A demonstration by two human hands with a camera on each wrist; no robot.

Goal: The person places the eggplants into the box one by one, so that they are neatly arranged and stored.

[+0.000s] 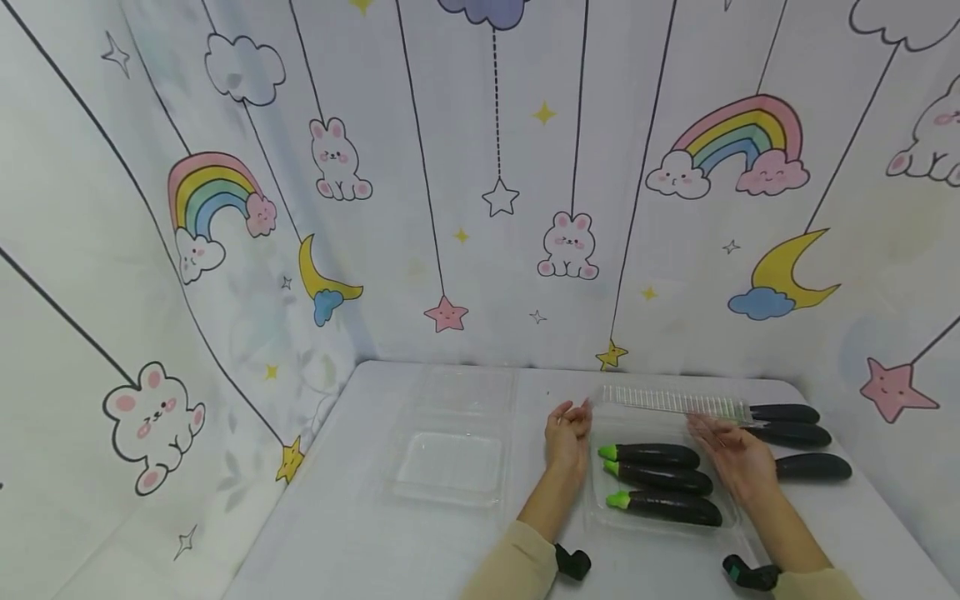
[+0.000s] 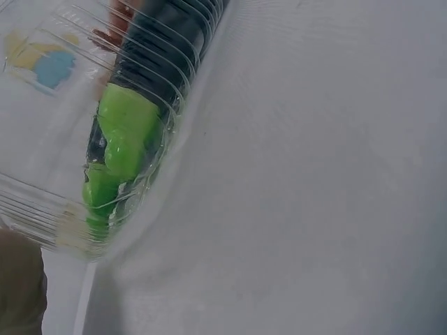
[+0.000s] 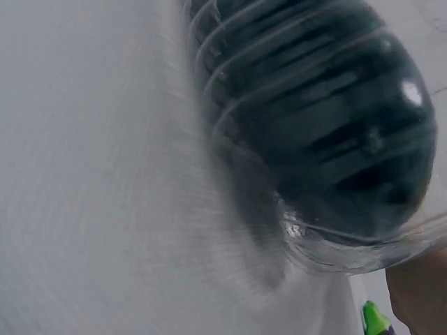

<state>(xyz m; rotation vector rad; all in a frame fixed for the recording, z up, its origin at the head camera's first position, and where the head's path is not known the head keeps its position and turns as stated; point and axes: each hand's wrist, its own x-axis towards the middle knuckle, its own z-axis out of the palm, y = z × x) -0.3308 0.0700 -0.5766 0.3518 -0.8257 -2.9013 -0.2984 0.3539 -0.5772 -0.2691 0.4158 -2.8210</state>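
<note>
Three dark eggplants with green stem ends lie side by side in a clear plastic clamshell box in the head view, the nearest eggplant along its front. The box's ribbed lid stands raised at the back. My left hand holds the clear plastic at the back left corner, its fingertips by the lid. On the other side my right hand reaches over the right edge and grips the lid's right part. Ribbed plastic over an eggplant fills part of the left wrist view; another eggplant dominates the right wrist view.
To the left lies a second clear clamshell box, opened flat. Loose eggplants lie on the right, partly behind my right hand and the lid. A patterned curtain hangs behind the white table.
</note>
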